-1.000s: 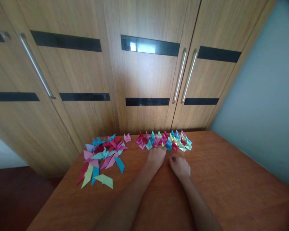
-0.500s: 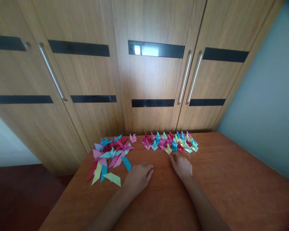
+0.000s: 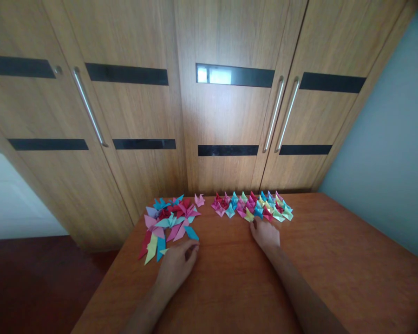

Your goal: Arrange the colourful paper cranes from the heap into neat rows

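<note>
My left hand (image 3: 177,263) hovers low over the table by the pile of flat folded papers, its fingers loosely bent with a gap between thumb and forefinger. Those fingertips are at the lower end of a blue folded paper (image 3: 191,233); whether they touch it I cannot tell. The hand mostly covers a pale green folded paper (image 3: 164,251). My right hand (image 3: 266,234) rests on the table with curled fingers, its tips right at the near edge of a yellow paper crane (image 3: 249,215). What lies inside those fingers is hidden.
Several folded papers and cranes lie in a loose heap (image 3: 174,218) on the left. A pink crane (image 3: 199,200) stands alone at the back. Rows of small colourful cranes (image 3: 242,204) line the back right. The wooden table (image 3: 226,287) meets wardrobe doors (image 3: 226,111) behind.
My left hand has moved left and slightly nearer to me, over the pale green paper. My right hand has stayed by the yellow crane. The whole view has shifted slightly.
</note>
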`<state>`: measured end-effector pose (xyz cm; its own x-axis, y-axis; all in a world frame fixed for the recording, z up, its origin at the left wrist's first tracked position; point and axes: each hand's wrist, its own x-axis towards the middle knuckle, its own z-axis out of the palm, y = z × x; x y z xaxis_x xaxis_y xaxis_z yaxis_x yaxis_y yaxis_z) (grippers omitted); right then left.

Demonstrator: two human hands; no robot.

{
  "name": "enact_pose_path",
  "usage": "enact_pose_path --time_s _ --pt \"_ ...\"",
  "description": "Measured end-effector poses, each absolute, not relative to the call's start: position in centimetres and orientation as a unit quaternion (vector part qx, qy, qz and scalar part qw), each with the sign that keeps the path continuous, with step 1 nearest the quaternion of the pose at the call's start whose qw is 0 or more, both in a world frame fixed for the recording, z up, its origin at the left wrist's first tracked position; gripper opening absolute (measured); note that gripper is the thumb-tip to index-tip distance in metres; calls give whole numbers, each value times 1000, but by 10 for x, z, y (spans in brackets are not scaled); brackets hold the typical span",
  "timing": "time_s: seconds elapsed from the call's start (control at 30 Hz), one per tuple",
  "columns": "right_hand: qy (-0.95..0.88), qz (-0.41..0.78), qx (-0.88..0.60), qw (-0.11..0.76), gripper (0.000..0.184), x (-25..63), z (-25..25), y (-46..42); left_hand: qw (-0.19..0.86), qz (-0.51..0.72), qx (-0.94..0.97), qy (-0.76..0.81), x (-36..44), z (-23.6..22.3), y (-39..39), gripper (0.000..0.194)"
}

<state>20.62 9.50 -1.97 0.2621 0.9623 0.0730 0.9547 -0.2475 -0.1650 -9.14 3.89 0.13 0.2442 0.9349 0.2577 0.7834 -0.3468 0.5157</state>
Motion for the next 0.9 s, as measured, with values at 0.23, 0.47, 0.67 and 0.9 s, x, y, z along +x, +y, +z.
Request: enact_pose_path --time_s 0.23,0.47,0.67,0.9 --pt "-592 27 -801 87 34 204 -19 96 148 286 778 540 -93 2 38 23" --pt "-596 42 -795 108 34 206 -23 90 147 278 772 553 -97 2 40 22" --pt "-649 67 -743 146 31 203 -29 77 92 268 743 606 -113 6 46 23" --pt "-684 92 -692 212 26 203 -35 76 -13 249 649 719 -181 18 60 27"
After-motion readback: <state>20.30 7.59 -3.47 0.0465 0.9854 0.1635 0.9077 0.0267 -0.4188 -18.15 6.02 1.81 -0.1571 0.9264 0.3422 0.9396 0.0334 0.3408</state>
